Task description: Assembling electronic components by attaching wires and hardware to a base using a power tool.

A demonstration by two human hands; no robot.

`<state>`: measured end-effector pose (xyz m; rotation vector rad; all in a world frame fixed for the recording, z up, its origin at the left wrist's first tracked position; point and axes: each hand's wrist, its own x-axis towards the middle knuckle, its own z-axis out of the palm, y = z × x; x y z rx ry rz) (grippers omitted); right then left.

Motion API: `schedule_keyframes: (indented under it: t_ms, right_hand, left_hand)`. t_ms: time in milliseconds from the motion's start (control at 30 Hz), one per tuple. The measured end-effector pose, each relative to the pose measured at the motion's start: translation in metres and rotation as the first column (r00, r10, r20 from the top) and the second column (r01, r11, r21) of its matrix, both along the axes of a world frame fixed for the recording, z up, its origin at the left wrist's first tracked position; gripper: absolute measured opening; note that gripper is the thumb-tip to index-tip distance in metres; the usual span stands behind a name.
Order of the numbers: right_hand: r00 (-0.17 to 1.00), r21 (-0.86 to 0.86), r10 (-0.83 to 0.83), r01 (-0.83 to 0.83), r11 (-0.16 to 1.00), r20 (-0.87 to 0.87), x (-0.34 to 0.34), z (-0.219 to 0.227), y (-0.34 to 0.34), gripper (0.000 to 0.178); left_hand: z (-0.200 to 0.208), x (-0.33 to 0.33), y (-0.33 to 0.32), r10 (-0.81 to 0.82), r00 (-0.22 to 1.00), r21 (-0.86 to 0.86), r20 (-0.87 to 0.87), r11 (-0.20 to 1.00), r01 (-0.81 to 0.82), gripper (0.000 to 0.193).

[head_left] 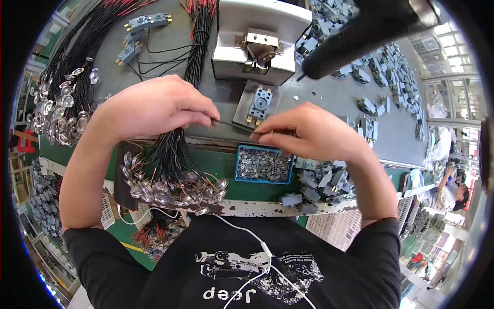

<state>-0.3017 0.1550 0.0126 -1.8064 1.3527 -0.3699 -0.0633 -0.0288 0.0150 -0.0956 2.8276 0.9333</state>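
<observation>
Between my two hands a thin dark wire [235, 125] is held taut over the near part of the bench. My left hand [167, 105] pinches its left end with thumb and forefinger. The right end is pinched by my right hand [311, 131], whose fingers partly hide it. Just behind the wire, a grey-blue switch block [261, 101] with brass terminals and a round centre lies on a metal plate [243, 109]. Below my right hand stands a blue tray [237, 172] of small metal parts.
A white-and-grey fixture [231, 56] with a metal clamp stands behind the plate. A black cylindrical arm [350, 44] juts in from the upper right. Wire bundles with metal discs [159, 190] lie at left and front. Many grey blocks [381, 64] cover the right.
</observation>
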Motion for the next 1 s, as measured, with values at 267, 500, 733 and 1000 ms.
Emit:
schedule_keyframes:
  t_ms: [267, 500, 733, 1000]
  right_hand:
    - [0.933, -0.759, -0.317, 0.329, 0.561, 0.17, 0.01, -0.036, 0.029, 0.046]
    - [0.628, -0.169, -0.495, 0.704, 0.69, 0.6, 0.04, -0.023, 0.022, 0.026]
    - [0.724, 0.396, -0.475, 0.297, 0.869, 0.5, 0.005, -0.011, 0.014, 0.027]
    - [0.602, 0.343, -0.503, 0.368, 0.864, 0.62, 0.01, -0.016, 0.033, 0.035]
  left_hand:
    - [-0.011, -0.013, 0.038, 0.208, 0.875, -0.041, -0.437, 0.967, -0.25, 0.018]
    - [-0.026, -0.023, 0.047, 0.209, 0.83, 0.071, -0.517, 0.977, -0.202, 0.015]
    - [-0.008, -0.018, 0.043, 0.01, 0.918, -0.284, -0.397, 0.949, -0.133, 0.012]
    - [-0.017, -0.023, 0.049, 0.156, 0.825, 0.088, -0.543, 0.988, -0.129, 0.026]
